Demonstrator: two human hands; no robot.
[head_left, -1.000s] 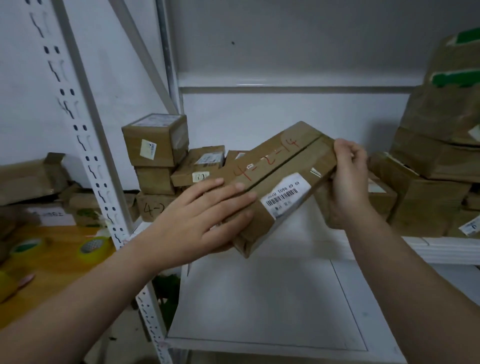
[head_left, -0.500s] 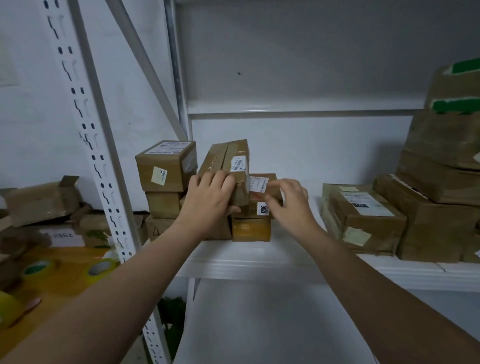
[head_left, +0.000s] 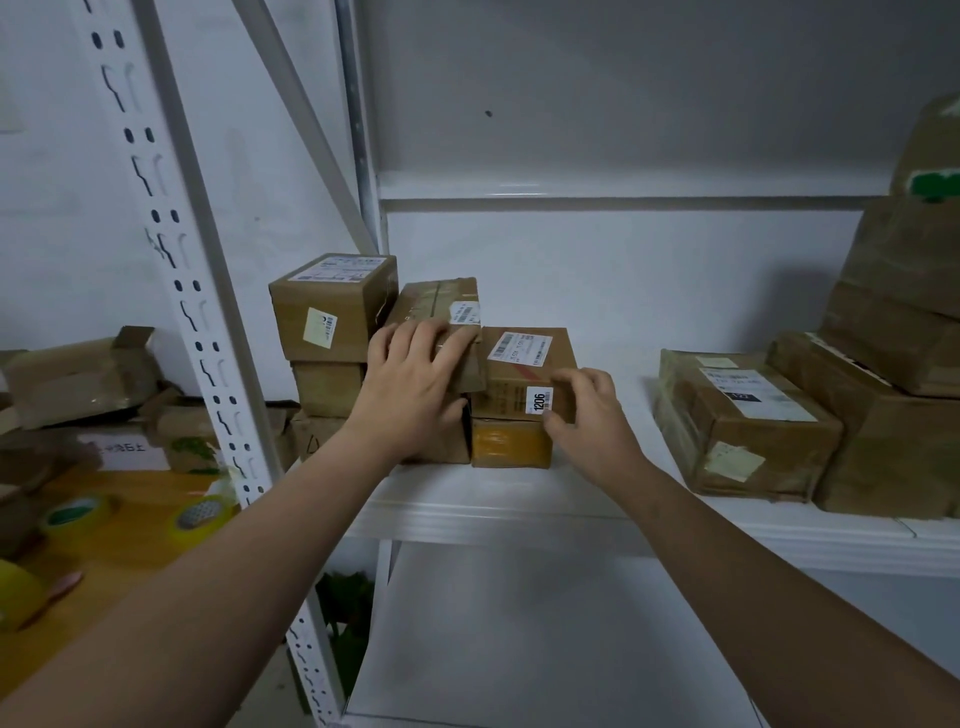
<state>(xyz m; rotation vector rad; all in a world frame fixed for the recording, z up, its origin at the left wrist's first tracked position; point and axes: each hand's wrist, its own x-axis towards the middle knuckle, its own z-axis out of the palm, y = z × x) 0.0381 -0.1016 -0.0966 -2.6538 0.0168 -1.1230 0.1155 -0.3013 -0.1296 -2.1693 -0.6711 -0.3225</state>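
Both your bare arms reach far, converging near centre. Left grip (head_left: 415, 384): palm down, fingers straight, slightly spread, pointing far-right. Right grip (head_left: 592, 415): just right of it and slightly nearer, fingers curled, thumb low, fingertips up top, pinching a box (head_left: 524, 364) corner.

Tilted box (head_left: 434, 301): brown card recorded, white label barred in black. Labelled box (head_left: 511, 395), just right of it: brown, red stripe noted, white labels, "1206" printed in black. Lower box (head_left: 509, 446): yellow-orange. Shelf (head_left: 519, 514) and slotted upright (head_left: 171, 249): white, with dark slots seen in paired rows on the upright. Tape rolls (head_left: 200, 514), near left: translucent yellow, set on an orange-yellow table (head_left: 130, 556). Far-right parcel (head_left: 930, 156): brown, green patches observed
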